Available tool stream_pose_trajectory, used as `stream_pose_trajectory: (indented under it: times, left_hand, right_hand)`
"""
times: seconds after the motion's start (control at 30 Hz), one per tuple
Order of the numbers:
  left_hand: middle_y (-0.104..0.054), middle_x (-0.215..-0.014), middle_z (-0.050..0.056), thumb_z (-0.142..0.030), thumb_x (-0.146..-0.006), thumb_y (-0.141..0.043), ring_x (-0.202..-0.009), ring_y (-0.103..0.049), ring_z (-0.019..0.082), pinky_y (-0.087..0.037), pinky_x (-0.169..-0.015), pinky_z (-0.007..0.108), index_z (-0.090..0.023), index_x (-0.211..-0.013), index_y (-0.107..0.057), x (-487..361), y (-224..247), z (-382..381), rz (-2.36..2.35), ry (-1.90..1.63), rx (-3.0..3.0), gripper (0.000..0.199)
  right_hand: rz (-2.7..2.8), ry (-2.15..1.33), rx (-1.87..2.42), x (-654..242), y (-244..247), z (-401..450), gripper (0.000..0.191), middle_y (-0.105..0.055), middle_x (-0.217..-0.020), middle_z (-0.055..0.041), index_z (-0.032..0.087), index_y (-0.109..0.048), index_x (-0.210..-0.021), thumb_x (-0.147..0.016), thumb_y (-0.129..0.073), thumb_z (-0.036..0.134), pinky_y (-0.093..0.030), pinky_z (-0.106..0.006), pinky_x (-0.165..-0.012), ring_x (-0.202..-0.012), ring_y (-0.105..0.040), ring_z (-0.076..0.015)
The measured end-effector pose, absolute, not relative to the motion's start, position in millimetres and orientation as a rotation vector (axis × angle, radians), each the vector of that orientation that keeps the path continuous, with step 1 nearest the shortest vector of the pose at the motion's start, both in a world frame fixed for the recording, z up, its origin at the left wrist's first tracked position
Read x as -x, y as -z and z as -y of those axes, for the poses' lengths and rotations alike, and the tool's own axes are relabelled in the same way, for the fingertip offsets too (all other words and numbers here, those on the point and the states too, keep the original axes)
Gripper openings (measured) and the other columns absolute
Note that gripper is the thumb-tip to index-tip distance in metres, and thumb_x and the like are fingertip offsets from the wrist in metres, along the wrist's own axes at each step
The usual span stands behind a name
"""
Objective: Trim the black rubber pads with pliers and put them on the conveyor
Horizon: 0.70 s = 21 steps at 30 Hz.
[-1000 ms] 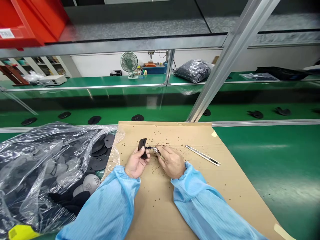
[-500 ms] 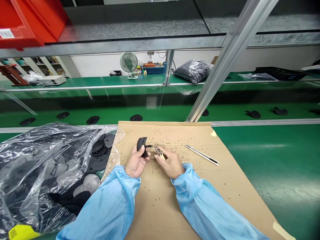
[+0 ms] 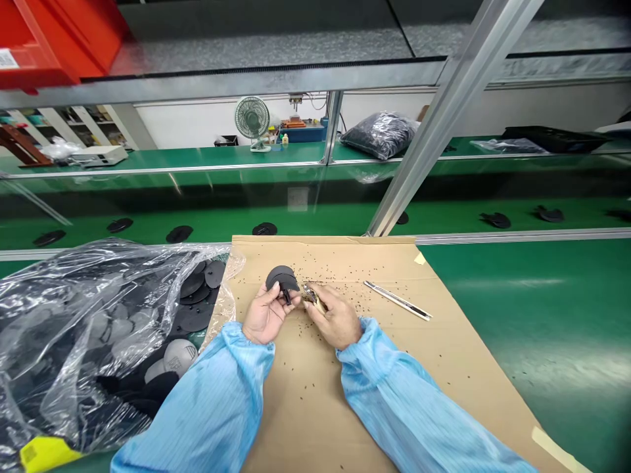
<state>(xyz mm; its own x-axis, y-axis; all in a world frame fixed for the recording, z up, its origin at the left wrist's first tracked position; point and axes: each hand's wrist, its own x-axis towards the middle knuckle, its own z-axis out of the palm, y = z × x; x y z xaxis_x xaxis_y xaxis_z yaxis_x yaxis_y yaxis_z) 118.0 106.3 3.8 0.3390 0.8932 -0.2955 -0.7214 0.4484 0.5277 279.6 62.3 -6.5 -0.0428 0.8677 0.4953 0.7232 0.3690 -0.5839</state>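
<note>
Cardboard [image 3: 305, 420]: spreading rightward, bordering tabletop [image 3: 566, 309]
Black piece [image 3: 282, 276]: curving, rounded-edged
Left fingers [image 3: 269, 295]: pinching it
Right fingers [image 3: 326, 297]: curling tightly round tool [image 3: 310, 292]

the black round piece [image 3: 282, 276] in the left fingers [image 3: 269, 295] has turned, showing its flat side, its stem [image 3: 286, 297] now down. the metal tool [image 3: 310, 292] in the right fingers [image 3: 329, 300] came off the stem. beyond the fingers, black discs [image 3: 265, 228] slid a bit left.
</note>
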Motion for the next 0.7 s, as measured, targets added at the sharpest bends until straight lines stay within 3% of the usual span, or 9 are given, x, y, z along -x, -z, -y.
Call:
stream_pose_trajectory:
  times: [0.17,0.4,0.7]
  left_hand:
    - [-0.052,-0.063,-0.004,-0.012,-0.072,-0.071,-0.048,-0.047,0.005,-0.032,-0.039,0.015,-0.015,-0.08,-0.051,-114.5,-0.9,-107.4,-0.623,-1.07,-0.286,0.021]
    - [-0.057,-0.073,0.002,-0.011,-0.075,-0.064,-0.058,-0.052,0.01,-0.04,-0.048,0.019,-0.018,-0.102,-0.058,-113.2,3.0,-107.3,-0.559,-0.988,-0.329,0.028]
    - [-0.057,-0.071,0.0,-0.011,-0.07,-0.07,-0.053,-0.05,0.009,-0.039,-0.049,0.02,-0.017,-0.1,-0.06,-115.9,1.1,-106.3,-0.592,-0.971,-0.365,0.032]
  right_hand:
    - [1.907,-0.208,1.365,-278.1,3.7,-59.9,0.032,-0.064,-0.094,-0.0081,0.02,-0.057,-0.119,-0.088,-0.051,0.028,-0.052,-0.033,-0.078,-0.086,-0.062,-0.021]
    - [2.041,-0.123,1.336,-274.9,1.7,-57.6,0.032,-0.063,-0.099,-0.0094,0.019,-0.055,-0.119,-0.089,-0.049,0.028,-0.05,-0.035,-0.083,-0.09,-0.06,-0.0221]
    - [2.186,0.06,1.42,-270.9,-2.0,-55.1,0.031,-0.062,-0.094,-0.0093,0.016,-0.056,-0.119,-0.091,-0.048,0.028,-0.044,-0.033,-0.077,-0.083,-0.055,-0.0216]
